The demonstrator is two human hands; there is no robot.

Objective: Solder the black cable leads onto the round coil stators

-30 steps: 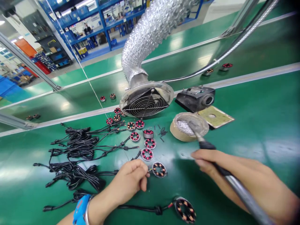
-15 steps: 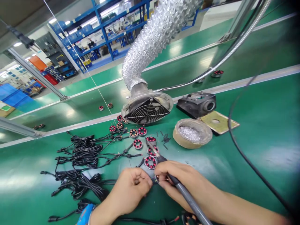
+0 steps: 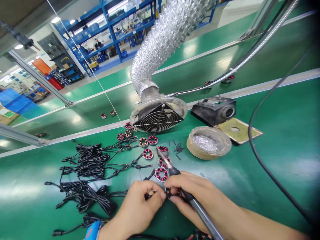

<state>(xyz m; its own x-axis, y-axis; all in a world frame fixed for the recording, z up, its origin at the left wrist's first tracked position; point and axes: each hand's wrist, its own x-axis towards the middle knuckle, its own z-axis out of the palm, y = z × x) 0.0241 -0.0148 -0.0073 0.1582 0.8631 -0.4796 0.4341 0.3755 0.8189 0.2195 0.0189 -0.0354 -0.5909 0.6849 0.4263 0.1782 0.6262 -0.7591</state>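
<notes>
My left hand [image 3: 141,206] is closed in a pinch on the end of a black cable [image 3: 149,196], of which only a bit shows between the fingers. My right hand [image 3: 200,196] grips a soldering iron [image 3: 203,215], its tip pointing away, over the ring-shaped coils. Thumb and forefinger of that same hand also pinch a small dark part [image 3: 169,192], mostly hidden, that meets my left fingertips. Just beyond the fingers lies a motor stator [image 3: 162,174] with red windings; more stators [image 3: 147,154] are grouped behind it.
Bundled black cables [image 3: 93,166] cover the left side. A fume extractor hood [image 3: 158,116] hangs over the back. To the right are a bowl of metal shavings [image 3: 208,143], a soldering iron stand [image 3: 215,110] and a yellow sponge [image 3: 237,130]. A loose cord [image 3: 265,166] crosses the right.
My left fingertips have come up against the small dark part in my right fingers, and more of that part shows. The soldering iron stays in my right hand. The view has shifted slightly.
</notes>
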